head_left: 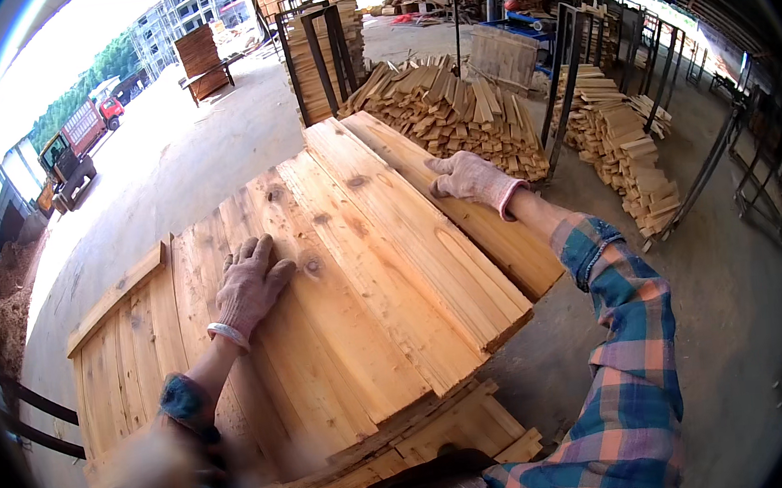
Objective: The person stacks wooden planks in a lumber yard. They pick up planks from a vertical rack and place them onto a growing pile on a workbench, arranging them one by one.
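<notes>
My left hand [251,289], in a pale knitted work glove, lies flat on a wide panel of knotty wooden boards [318,264], fingers spread. The gloved right hand [477,183] holds the outer edge of a separate wooden board [503,250] along the panel's right side. A narrow dark gap runs between that board and the panel. Some of the right fingers are hidden at the board's edge. At the panel's left, a wooden batten [117,299] crosses shorter boards. More wood is stacked underneath, close to my body.
Beyond the panel lies a heap of short wood pieces [454,113], next to a metal-framed stack of boards [324,59]. Another long wood pile [619,136] stands at the right among dark metal racks [566,71]. A forklift [66,170] and red truck [92,121] are at the far left.
</notes>
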Action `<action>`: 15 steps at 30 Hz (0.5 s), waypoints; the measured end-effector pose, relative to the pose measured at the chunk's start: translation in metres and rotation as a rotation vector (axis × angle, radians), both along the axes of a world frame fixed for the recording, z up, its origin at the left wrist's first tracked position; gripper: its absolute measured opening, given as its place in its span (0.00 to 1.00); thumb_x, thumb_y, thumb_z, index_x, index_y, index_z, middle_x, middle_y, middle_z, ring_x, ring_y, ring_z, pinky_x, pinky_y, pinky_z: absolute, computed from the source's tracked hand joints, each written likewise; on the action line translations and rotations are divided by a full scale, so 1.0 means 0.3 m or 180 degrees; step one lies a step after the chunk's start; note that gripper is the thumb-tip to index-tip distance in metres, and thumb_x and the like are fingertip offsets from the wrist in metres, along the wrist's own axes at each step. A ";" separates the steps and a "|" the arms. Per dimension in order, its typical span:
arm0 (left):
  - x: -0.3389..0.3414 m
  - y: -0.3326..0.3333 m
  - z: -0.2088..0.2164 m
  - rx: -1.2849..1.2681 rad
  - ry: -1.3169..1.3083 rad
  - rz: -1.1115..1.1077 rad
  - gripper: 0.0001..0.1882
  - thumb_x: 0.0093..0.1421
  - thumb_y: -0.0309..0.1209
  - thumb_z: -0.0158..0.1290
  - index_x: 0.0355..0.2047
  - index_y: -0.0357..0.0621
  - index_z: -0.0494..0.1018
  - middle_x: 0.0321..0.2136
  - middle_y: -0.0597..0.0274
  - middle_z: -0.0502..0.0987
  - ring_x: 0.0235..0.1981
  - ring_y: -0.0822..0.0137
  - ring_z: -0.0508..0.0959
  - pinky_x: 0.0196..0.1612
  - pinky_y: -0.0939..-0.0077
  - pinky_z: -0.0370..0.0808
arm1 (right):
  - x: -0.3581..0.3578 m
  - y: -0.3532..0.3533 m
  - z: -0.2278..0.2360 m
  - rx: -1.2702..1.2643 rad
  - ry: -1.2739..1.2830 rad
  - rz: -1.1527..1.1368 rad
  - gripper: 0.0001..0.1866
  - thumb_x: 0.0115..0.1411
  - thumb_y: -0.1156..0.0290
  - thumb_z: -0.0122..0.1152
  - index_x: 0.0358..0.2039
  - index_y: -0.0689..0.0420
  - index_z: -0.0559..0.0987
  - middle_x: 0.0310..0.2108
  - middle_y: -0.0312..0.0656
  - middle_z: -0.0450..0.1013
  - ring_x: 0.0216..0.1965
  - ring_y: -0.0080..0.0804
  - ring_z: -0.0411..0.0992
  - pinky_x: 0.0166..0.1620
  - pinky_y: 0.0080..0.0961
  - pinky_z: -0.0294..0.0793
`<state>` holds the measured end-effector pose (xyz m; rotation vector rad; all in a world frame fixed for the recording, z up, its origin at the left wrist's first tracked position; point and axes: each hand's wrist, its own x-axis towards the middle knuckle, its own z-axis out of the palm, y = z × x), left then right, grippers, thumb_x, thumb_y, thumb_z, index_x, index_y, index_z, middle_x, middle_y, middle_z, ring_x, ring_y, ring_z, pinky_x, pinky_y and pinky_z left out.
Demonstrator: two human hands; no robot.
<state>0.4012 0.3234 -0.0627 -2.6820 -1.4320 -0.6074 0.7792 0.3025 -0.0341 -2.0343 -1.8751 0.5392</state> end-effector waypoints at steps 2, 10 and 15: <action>0.026 0.019 -0.013 -0.0046 -0.0034 -0.0064 0.28 0.61 0.48 0.49 0.52 0.38 0.65 0.49 0.46 0.69 0.52 0.45 0.67 0.55 0.57 0.65 | 0.002 0.087 -0.162 0.0676 -0.1013 -0.0127 0.23 0.60 0.65 0.48 0.57 0.49 0.71 0.37 0.60 0.74 0.37 0.54 0.74 0.43 0.42 0.74; -0.043 0.024 -0.003 -0.0365 -0.0335 0.0126 0.34 0.61 0.53 0.47 0.57 0.38 0.64 0.53 0.45 0.69 0.54 0.45 0.69 0.55 0.59 0.67 | -0.085 0.082 0.004 -0.0044 -0.2261 0.0630 0.20 0.63 0.62 0.44 0.53 0.51 0.74 0.45 0.54 0.74 0.43 0.53 0.75 0.46 0.40 0.75; -0.116 -0.002 0.053 -0.1344 -0.1771 0.0039 0.36 0.61 0.52 0.51 0.60 0.37 0.62 0.56 0.49 0.70 0.59 0.56 0.68 0.60 0.71 0.63 | -0.384 0.004 0.171 0.0173 -0.0847 0.0621 0.41 0.53 0.52 0.60 0.63 0.58 0.61 0.52 0.57 0.70 0.49 0.44 0.73 0.49 0.42 0.73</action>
